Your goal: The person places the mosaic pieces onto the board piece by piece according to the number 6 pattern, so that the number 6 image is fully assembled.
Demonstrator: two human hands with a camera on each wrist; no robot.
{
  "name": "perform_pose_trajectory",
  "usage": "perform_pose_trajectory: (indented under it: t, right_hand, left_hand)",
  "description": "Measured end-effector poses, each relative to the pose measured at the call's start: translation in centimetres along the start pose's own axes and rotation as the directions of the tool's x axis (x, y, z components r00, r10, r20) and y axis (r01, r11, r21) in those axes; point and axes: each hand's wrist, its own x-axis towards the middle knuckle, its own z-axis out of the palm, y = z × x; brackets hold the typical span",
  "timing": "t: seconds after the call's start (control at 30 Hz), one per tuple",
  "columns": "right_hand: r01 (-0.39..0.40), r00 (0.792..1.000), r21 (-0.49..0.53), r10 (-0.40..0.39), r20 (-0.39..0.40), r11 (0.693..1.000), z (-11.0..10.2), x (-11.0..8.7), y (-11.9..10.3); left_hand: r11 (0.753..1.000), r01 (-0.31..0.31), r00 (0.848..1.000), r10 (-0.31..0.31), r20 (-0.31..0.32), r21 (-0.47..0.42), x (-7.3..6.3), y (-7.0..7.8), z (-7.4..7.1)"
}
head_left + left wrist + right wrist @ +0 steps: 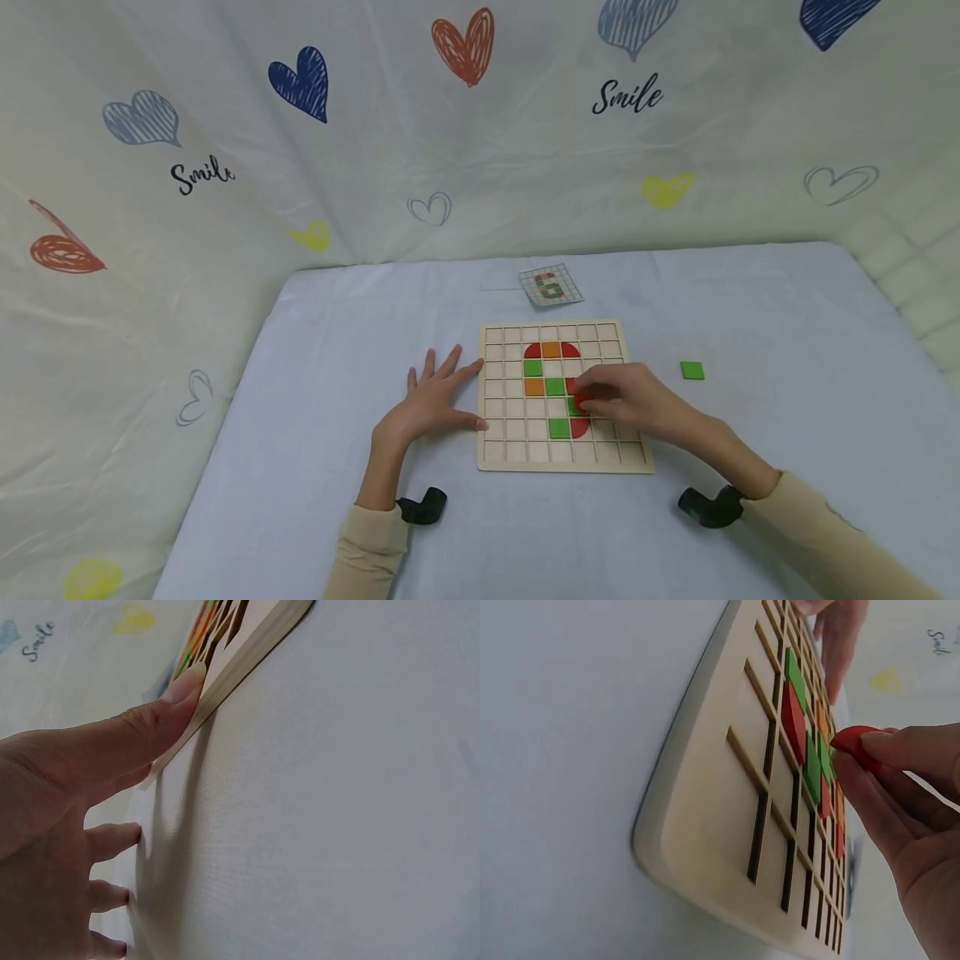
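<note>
A wooden grid board [517, 454] lies flat on the table. Between thumb and fingers my right hand [637, 404] pinches a red tile with a rounded edge [859, 746], held just above the board's grid. Beside the left edge of the board, my left hand [427, 408] has its fingers spread; the thumb [180, 694] lies against the wooden rim. Several red, green and orange tiles sit in the squares, among them a top orange tile [551, 350] flanked by two red ones and a low green tile [559, 428] beside a red one. My right fingers partly cover some tiles.
One loose green tile [692, 370] lies on the white tablecloth [300, 500] right of the board. Behind the board is a small pattern card [551, 286] with a coloured figure on a grid. A cloth printed with hearts [510, 167] hangs at the back.
</note>
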Motion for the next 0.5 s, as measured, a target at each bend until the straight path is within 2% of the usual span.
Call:
perform_pose_trajectory:
  t: [0.17,0.33,0.5]
  right_hand:
    - [0.045,0.998,0.058,-0.047,0.031,0.997,1.1,1.0,-0.6]
    - [0.11,0.993,0.021,-0.111,0.05,0.994,2.3,1.8,-1.0]
    - [0.127,0.99,-0.024,-0.125,0.066,0.992,3.2,2.4,-1.3]
  left_hand:
    - [1.0,-0.002,1.0,0.002,-0.003,-0.005,0.0,0.0,0.0]
    - [1.0,0.0,1.0,0.0,-0.001,-0.002,0.0,0.0,-0.1]
    - [1.0,0.002,1.0,-0.002,0.003,-0.001,0.0,-0.1,-0.1]
